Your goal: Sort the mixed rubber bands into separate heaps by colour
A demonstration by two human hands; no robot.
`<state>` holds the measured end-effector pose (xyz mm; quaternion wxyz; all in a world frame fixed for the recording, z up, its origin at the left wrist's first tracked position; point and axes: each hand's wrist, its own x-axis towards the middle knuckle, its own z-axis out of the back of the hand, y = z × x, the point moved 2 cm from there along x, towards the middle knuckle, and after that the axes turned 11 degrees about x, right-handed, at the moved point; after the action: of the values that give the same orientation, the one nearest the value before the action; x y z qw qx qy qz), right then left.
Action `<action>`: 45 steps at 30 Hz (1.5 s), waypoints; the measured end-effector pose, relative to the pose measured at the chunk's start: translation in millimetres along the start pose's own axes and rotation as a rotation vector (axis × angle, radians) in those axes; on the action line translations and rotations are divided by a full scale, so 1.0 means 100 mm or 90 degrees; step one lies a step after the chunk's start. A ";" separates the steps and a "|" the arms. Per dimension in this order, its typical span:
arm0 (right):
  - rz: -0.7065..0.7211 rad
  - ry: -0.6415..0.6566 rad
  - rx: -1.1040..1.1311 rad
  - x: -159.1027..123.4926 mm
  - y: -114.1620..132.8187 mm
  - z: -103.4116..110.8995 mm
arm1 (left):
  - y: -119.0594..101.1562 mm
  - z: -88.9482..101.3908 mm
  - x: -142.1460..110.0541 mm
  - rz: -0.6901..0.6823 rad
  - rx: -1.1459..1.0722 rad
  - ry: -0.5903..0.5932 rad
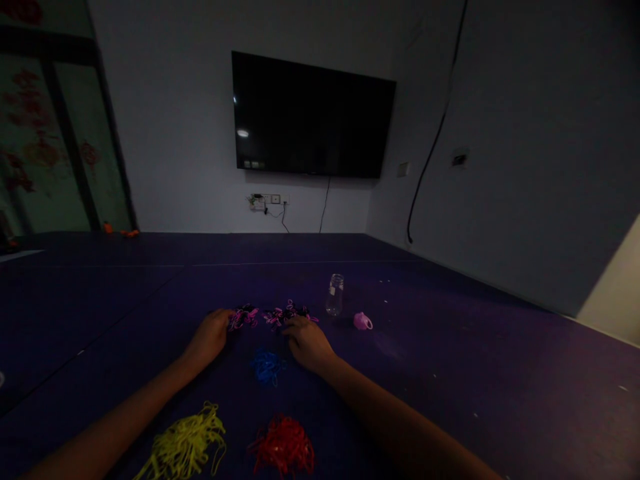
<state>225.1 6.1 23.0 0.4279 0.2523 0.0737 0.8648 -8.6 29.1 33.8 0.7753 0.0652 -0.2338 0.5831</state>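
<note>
The left hand (pixel 213 331) and right hand (pixel 307 343) touch pink-and-black bands (pixel 289 313); from here, I can't tell how closed either grip is.

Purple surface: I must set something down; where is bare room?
Right of the pink looped piece, bar white specks, and behind the clear bottle, toward the screen. It is crowded around the left hand and right hand: two pink-black piles, a blue bundle and, nearer, a yellow bundle and a red bundle.

Bare left forearm (pixel 150 393) and right forearm (pixel 390 410) stretched forward, slanting inward, left hand (pixel 211 335) and right hand (pixel 310 345) apart, backs upward, both loosely curled, grip too dim to tell.
</note>
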 end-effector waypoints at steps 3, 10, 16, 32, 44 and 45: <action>0.006 -0.002 0.000 0.00 -0.01 -0.01 | -0.21 0.03 -0.06 -0.058 -0.156 0.023; -0.012 -0.005 0.005 -0.01 0.01 0.01 | -0.53 0.05 -0.17 -0.130 -0.287 0.173; -0.016 -0.001 0.007 -0.01 0.01 0.00 | -0.13 0.21 0.00 0.052 0.003 0.069; 0.004 -0.017 0.006 -0.01 0.00 -0.01 | 0.06 0.14 0.00 0.008 0.238 0.195; -0.006 -0.021 0.006 -0.01 0.01 -0.01 | -0.55 0.22 -0.14 -0.278 -0.152 0.214; -0.004 -0.023 0.009 -0.01 0.01 -0.01 | -0.59 0.22 -0.15 -0.299 -0.178 0.230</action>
<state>224.6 4.8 22.3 0.4299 0.2706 0.0727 0.8583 36.9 -10.8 56.1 0.9190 -0.0944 -0.1490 0.3526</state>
